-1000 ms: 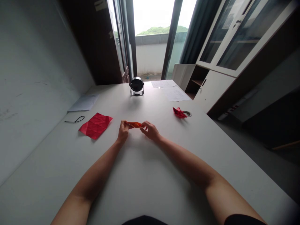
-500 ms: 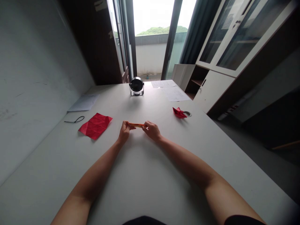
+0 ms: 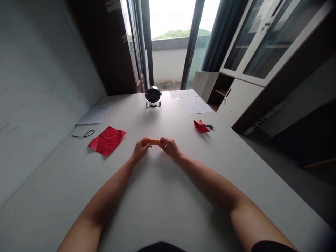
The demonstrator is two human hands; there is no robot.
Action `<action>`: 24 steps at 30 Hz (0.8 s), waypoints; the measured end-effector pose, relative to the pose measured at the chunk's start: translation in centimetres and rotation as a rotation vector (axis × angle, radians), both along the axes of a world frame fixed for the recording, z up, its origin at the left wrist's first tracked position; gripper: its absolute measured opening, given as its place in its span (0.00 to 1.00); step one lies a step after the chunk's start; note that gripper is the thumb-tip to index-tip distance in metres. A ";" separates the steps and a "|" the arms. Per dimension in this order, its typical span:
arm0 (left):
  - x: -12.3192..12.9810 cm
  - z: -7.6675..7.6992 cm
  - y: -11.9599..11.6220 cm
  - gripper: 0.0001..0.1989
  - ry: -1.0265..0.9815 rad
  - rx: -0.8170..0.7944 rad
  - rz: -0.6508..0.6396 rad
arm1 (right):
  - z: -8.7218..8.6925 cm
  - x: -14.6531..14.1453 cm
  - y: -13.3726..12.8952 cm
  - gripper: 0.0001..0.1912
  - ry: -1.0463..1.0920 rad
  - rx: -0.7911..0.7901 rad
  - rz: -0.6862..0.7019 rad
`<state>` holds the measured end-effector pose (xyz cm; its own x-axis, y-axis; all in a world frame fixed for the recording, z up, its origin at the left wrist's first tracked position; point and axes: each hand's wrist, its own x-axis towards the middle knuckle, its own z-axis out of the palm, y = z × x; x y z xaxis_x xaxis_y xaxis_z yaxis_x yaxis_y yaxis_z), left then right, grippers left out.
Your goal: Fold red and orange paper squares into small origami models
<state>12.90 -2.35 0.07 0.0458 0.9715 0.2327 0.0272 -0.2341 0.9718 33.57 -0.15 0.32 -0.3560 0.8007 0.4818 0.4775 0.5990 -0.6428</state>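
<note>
Between my two hands is a small piece of folded orange paper (image 3: 154, 142), held just above the white table (image 3: 162, 196). My left hand (image 3: 141, 148) pinches its left end, thumb in front. At the right end, the fingertips of my right hand (image 3: 169, 146) are closed on the paper. My fingers cover both ends, so the full folded shape is hidden. To the left lies a creased red paper sheet (image 3: 107, 141), spread flat. A folded red paper boat (image 3: 201, 126) rests to the right, touching a roll of tape (image 3: 210, 127).
A round black device on a silver stand (image 3: 153, 97) stands at the back. Printed sheets (image 3: 196, 104) lie at the far right, and more papers (image 3: 94, 114) at the far left. A black cable tie (image 3: 84, 134) lies near the wall (image 3: 39, 87).
My left hand has turned slightly, its thumb shifting along the orange paper. The paper has tilted and shows a different face. The other objects stay put.
</note>
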 end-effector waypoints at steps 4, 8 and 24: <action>-0.1 0.0 -0.1 0.11 0.041 0.025 0.009 | 0.0 0.0 -0.1 0.05 0.026 -0.023 0.002; -0.2 -0.3 0.1 0.10 0.061 0.033 0.007 | -0.1 0.0 0.0 0.10 0.026 -0.039 0.001; -0.1 -0.1 -0.2 0.13 0.110 0.021 0.000 | -0.5 -0.2 0.3 0.17 -0.090 0.028 0.065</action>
